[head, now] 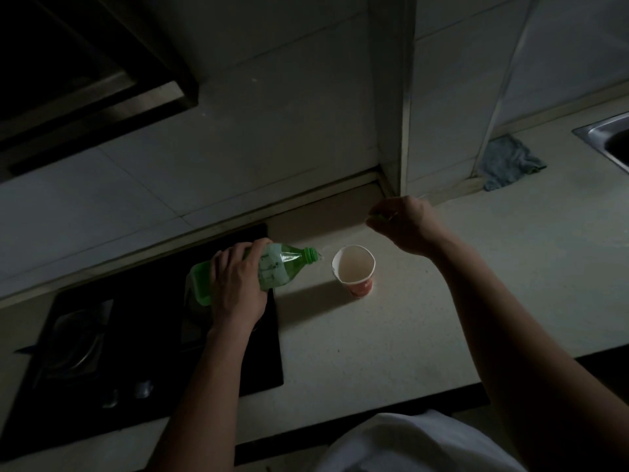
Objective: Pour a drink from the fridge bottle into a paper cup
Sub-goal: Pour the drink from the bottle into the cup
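Pale countertop (442, 301), black hob (136, 335) at left. Green bottle (282, 264) tilted over hob edge, gripped round the body by left hand (238, 284). Right hand (405, 223) raised behind cup, fingers curled; contents indiscernible. Paper cup (354, 270) upright on countertop, just beside bottle mouth.

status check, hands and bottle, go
Left hand grips tilted green plastic bottle, mouth beside red-and-white paper cup. Right hand pinches small greenish thing. Nothing between them.
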### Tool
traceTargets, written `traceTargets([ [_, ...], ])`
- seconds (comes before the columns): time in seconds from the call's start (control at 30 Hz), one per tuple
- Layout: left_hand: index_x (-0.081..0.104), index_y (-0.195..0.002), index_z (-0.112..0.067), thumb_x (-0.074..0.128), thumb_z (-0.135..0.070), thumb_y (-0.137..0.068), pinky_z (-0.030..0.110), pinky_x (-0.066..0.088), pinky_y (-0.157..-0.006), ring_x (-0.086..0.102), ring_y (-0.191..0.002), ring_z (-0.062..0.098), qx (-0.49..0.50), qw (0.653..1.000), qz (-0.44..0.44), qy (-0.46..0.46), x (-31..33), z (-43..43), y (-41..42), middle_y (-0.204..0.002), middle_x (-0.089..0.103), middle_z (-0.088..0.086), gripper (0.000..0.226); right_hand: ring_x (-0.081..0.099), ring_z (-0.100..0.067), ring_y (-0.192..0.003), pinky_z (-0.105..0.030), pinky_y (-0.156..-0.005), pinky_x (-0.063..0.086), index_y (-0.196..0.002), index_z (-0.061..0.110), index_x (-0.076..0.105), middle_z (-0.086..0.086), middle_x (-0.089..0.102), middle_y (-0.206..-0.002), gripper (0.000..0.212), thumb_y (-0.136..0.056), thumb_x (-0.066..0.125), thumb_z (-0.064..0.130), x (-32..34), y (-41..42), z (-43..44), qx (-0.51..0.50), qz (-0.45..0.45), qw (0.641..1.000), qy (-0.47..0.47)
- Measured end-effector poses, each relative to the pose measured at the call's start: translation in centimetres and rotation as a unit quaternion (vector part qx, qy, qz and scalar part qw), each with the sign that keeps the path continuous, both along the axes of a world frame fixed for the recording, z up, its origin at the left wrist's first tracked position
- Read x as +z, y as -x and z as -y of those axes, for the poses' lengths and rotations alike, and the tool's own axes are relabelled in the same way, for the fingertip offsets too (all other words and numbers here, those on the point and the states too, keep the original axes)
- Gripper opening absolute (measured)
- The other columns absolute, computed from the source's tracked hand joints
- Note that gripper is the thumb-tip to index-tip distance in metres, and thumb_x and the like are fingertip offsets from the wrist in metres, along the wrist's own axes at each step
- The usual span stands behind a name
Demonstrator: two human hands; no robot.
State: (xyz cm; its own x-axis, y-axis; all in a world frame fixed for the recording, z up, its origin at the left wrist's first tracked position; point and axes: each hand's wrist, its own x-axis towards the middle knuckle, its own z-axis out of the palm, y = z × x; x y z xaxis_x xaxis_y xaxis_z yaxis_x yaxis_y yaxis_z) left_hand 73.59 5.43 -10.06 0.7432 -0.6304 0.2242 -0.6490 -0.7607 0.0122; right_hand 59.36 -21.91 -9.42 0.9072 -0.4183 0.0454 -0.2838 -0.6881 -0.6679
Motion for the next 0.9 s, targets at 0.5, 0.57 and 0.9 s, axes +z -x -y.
traceTargets([
  [0.5, 0.05, -0.129, -0.038, 0.076, -0.004, -0.058, 0.045, 0.035, -0.105, 0.05, -0.112, 0.028, -0.005, 1.0, 0.002, 0.004, -0.03, 0.59, 0.01, -0.119, 0.057, -0.004, 0.082, 0.058, -0.009, -0.089, -0.012, -0.063, 0.038, -0.115, 0.015, 0.064, 0.0, 0.066, -0.102, 0.025, -0.095, 0.058, 0.029, -0.88, -0.05, 0.68, -0.036, -0.009, 0.999, -0.024],
  [0.57, 0.05, -0.129, -0.038, 0.076, -0.004, -0.057, 0.044, 0.035, -0.105, 0.051, -0.111, 0.028, -0.006, 1.0, 0.005, 0.003, -0.02, 0.61, 0.01, -0.119, 0.057, -0.004, 0.084, 0.058, -0.009, -0.09, -0.012, -0.064, 0.038, -0.115, 0.014, 0.063, 0.001, 0.065, -0.1, 0.025, -0.095, 0.058, 0.028, -0.8, -0.06, 0.62, -0.036, -0.007, 0.999, -0.018],
  [0.9, 0.049, -0.129, -0.038, 0.076, -0.002, -0.058, 0.047, 0.036, -0.105, 0.049, -0.112, 0.028, 0.007, 1.0, 0.0, -0.002, 0.05, 0.14, -0.02, -0.12, 0.057, -0.004, 0.084, 0.057, -0.008, -0.086, -0.011, -0.062, 0.037, -0.117, 0.012, 0.063, -0.002, 0.066, -0.103, 0.027, -0.096, 0.057, 0.027, -0.46, -0.06, 0.48, -0.022, -0.011, 0.999, -0.023],
])
